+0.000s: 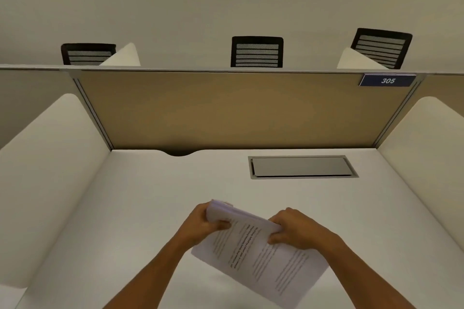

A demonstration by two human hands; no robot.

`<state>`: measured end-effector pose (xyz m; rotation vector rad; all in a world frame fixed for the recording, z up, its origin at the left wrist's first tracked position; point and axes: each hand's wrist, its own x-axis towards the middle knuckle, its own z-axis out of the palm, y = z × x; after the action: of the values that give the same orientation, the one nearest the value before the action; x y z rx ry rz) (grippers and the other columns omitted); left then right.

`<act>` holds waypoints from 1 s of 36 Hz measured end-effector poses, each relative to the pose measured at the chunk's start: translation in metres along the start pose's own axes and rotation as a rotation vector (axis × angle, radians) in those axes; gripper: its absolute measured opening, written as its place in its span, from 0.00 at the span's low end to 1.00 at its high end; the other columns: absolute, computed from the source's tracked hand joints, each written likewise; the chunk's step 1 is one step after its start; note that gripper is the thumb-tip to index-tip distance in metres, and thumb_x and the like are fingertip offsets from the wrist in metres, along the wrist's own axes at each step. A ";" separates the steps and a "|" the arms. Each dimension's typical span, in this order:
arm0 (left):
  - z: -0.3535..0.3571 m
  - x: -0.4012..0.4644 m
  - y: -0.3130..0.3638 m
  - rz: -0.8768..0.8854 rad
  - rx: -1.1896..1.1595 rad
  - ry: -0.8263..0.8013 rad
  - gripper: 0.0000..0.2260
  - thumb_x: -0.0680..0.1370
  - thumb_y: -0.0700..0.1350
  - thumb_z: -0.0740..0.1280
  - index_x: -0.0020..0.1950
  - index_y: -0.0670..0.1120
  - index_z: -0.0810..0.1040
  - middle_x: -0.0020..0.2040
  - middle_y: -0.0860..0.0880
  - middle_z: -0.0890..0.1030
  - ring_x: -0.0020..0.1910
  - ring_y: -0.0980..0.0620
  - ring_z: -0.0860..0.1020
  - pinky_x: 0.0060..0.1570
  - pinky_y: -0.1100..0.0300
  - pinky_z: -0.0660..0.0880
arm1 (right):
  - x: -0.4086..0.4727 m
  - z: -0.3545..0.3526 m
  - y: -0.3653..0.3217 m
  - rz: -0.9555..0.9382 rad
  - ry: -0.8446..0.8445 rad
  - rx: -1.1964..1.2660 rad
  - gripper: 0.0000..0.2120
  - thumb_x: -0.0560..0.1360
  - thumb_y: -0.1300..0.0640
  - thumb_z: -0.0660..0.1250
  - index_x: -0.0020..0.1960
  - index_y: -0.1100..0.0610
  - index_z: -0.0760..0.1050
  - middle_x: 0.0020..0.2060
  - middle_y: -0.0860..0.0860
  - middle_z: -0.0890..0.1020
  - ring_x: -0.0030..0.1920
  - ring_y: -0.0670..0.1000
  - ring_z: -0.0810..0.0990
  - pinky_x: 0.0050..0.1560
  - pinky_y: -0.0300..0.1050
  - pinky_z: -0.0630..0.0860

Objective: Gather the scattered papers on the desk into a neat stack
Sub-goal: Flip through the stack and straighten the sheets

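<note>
A stack of printed white papers (261, 256) is held above the white desk (150, 208), tilted with its far edge raised. My left hand (203, 223) grips the stack's far left corner, thumb on top. My right hand (296, 228) pinches the far right edge. The sheets lie nearly together, with the top edges slightly fanned. The print on the top page is blurred. No loose sheets show elsewhere on the desk.
A grey metal cable hatch (302, 167) is set into the desk at the back right. A tan partition (238, 110) with a blue "305" sign (388, 80) closes the back; white side dividers flank the desk. Three black chairs stand beyond.
</note>
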<state>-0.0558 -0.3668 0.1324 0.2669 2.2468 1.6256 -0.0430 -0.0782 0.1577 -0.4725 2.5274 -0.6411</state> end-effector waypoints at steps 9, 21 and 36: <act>0.017 -0.014 -0.036 -0.212 -0.167 0.367 0.05 0.72 0.42 0.76 0.38 0.52 0.86 0.37 0.49 0.87 0.33 0.50 0.84 0.31 0.62 0.77 | -0.021 0.000 0.047 0.147 0.171 0.222 0.06 0.70 0.43 0.73 0.45 0.41 0.82 0.40 0.40 0.87 0.41 0.39 0.85 0.38 0.33 0.80; 0.030 -0.029 -0.066 -0.303 -0.276 0.473 0.07 0.73 0.41 0.76 0.40 0.53 0.86 0.37 0.48 0.87 0.38 0.46 0.84 0.35 0.58 0.78 | -0.031 0.077 0.061 0.228 0.403 0.823 0.11 0.74 0.66 0.75 0.50 0.51 0.88 0.45 0.50 0.89 0.47 0.46 0.87 0.45 0.32 0.79; 0.030 -0.037 -0.080 -0.296 -0.314 0.444 0.12 0.70 0.40 0.78 0.51 0.51 0.85 0.43 0.52 0.87 0.44 0.53 0.85 0.35 0.64 0.80 | -0.006 0.107 0.041 0.367 0.566 1.043 0.07 0.75 0.60 0.74 0.48 0.49 0.85 0.40 0.43 0.89 0.41 0.39 0.87 0.38 0.31 0.80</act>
<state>-0.0061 -0.3792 0.0549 -0.5301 2.1356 1.9713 0.0102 -0.0784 0.0563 0.5977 2.1933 -1.9376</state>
